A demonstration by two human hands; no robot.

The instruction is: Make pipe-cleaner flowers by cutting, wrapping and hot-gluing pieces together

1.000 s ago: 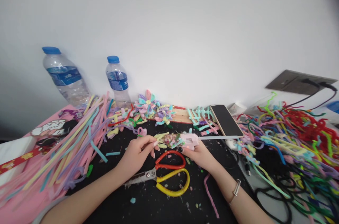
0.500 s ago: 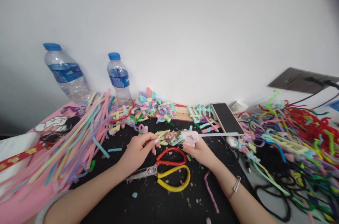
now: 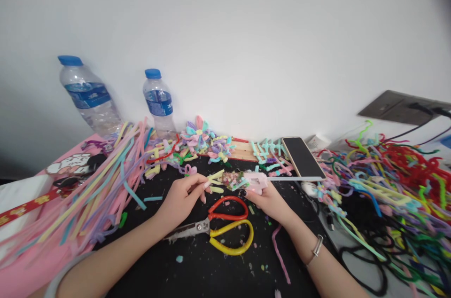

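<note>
My right hand (image 3: 267,200) is wrapped round a pale pink hot glue gun (image 3: 258,180). Its nozzle end points left and is caked with fuzzy coloured bits. A long translucent glue stick (image 3: 296,178) sticks out of its back, to the right. Between the fingertips of my left hand (image 3: 188,194) are pale yellow pipe cleaner pieces (image 3: 215,176), spread toward the nozzle; whether they touch it I cannot tell. Below both hands lie scissors (image 3: 230,237) with one red and one yellow handle, blades to the left.
Pipe cleaners (image 3: 116,171) are heaped at left, and a tangled pile (image 3: 394,194) fills the right. A fuzzy flower (image 3: 199,133), a phone (image 3: 303,158) and two water bottles (image 3: 158,103) stand or lie along the wall. Scraps dot the black mat (image 3: 148,265).
My left hand has drawn slightly left with the yellow pieces. The glue gun has shifted a little right, so the gap between my hands is wider.
</note>
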